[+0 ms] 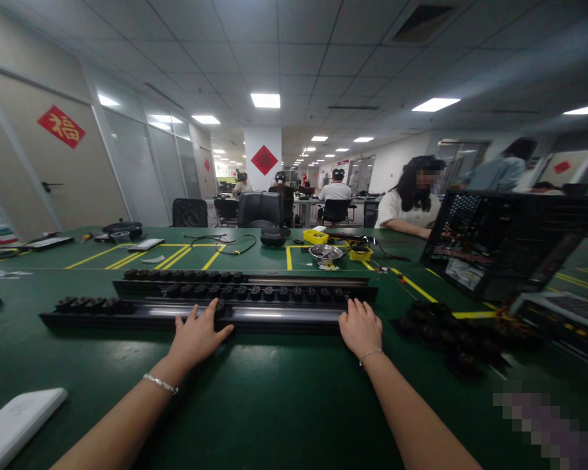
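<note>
A long black channel rail (284, 316) with a shiny inner face lies across the table in front of me. My left hand (196, 336) rests over its middle with fingers spread, the fingertips by a small round black part (223, 309) in the channel. At the rail's right end, my right hand (362, 329) has its fingers curled over the edge. Several similar black round parts (91, 304) sit in the rail's left end. Just behind, a second rail holds a row of round black parts (277, 294). A third rail (313, 281) lies farther back, with such parts along its left half.
To the right lie a heap of black parts (451, 336), an open computer case (504, 241) and a power supply (563, 320). A metal bowl (326, 253) and yellow trays (315, 237) stand behind the rails. A white box (19, 424) is front left. A co-worker (411, 196) sits across.
</note>
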Tool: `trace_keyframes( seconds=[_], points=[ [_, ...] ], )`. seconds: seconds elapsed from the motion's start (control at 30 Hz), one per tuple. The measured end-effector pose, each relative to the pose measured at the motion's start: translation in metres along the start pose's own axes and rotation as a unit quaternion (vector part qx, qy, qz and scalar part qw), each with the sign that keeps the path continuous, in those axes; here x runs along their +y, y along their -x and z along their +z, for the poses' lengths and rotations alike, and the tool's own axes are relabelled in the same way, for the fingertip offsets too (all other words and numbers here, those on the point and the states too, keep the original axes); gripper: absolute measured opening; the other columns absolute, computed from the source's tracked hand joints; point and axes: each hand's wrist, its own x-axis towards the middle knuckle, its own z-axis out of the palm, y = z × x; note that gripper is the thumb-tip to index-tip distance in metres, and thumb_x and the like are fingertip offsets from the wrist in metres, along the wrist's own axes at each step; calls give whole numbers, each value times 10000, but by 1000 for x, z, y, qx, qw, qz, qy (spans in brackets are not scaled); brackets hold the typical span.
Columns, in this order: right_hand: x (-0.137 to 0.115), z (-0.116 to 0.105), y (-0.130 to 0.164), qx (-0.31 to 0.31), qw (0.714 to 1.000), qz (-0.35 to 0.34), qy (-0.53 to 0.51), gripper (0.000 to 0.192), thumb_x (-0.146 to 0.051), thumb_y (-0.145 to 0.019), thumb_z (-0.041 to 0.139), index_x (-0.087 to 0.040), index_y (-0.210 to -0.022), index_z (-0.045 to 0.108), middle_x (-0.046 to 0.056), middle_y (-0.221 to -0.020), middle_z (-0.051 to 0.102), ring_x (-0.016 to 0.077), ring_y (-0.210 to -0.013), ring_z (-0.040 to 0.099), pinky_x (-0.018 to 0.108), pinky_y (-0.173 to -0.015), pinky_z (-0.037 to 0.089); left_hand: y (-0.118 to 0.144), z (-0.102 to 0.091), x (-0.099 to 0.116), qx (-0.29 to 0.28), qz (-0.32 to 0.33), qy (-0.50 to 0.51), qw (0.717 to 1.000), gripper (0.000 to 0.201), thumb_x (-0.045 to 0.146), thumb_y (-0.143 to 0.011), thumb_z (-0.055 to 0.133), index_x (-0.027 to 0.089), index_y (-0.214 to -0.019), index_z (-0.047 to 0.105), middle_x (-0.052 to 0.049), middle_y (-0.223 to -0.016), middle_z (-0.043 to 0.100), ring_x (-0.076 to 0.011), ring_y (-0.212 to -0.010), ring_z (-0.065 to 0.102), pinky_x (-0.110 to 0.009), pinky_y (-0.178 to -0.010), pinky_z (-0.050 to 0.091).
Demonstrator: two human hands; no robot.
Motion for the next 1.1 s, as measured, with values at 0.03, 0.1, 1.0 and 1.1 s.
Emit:
trace_keyframes(
  seconds=[0.03,0.1,1.0,1.1],
  points=[
    [0,0,0,4,1000,0,0,531,-298,-838,278,-129,-1321,418,77,-1371,415,227,-1273,289,382,-1000,245,0,0,1,0,0,0,1000,849,640,-720,351,153,-1400,202,-160,-1347,446,-380,-1310,243,-644,-988,165],
    [0,1,0,12,1000,-1,1,528,-295,-835,283,-127,-1315,427,77,-1367,421,229,-1270,294,381,-997,248,0,1,2,1,-1,-3,1000,842,634,-724,351,151,-1399,206,-159,-1352,441,-381,-1309,244,-645,-988,164],
    [1,1,-1,6,1000,-1,-2,532,-295,-831,287,-121,-1312,433,75,-1366,424,236,-1269,300,384,-1004,241,4,6,22,6,6,9,1000,855,637,-724,362,153,-1406,183,-160,-1371,417,-403,-1314,211,-664,-990,124],
    [1,1,-1,9,1000,-3,-2,528,-294,-830,293,-118,-1306,439,81,-1366,424,235,-1269,300,382,-1006,238,4,6,25,10,8,5,1000,850,639,-723,357,160,-1404,187,-155,-1365,427,-399,-1310,225,-657,-992,132]
  ],
)
